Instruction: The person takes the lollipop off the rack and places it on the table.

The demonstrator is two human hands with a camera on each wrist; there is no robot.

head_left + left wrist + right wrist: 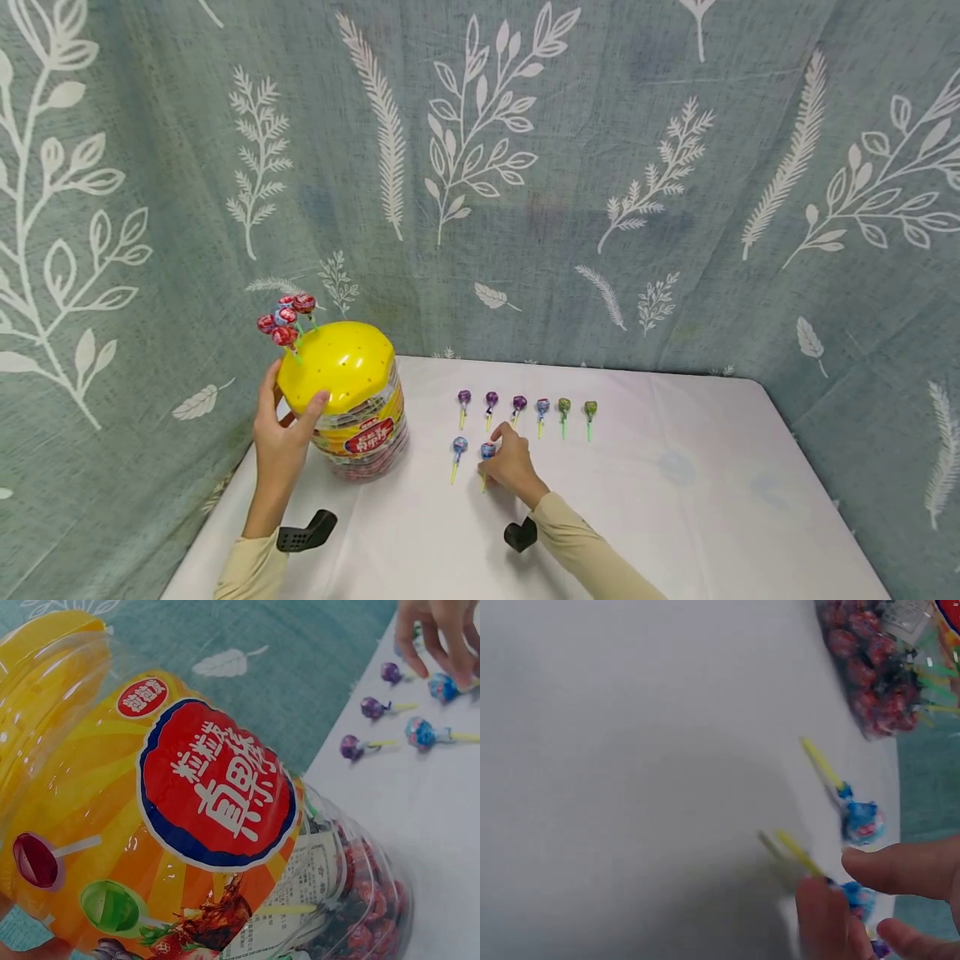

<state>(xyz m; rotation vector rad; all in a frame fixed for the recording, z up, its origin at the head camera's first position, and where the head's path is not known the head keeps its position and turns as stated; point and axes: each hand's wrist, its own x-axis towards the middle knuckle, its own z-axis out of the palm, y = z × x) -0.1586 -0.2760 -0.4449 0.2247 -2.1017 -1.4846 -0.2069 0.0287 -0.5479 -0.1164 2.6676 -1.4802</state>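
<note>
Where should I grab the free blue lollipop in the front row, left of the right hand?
Pinch the blue lollipop by its yellow stick, coming from above at the near end. It lies flat, head pointing away, with clear cloth on its left; the right hand crowds the other side.

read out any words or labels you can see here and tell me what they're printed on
"棒棒" and "真果棒" are my best reading of the white characters on the red oval label of the lollipop jar.
The small red badge above it holds characters too small to read.
The white printed panel lower down is too fine to read.
</note>
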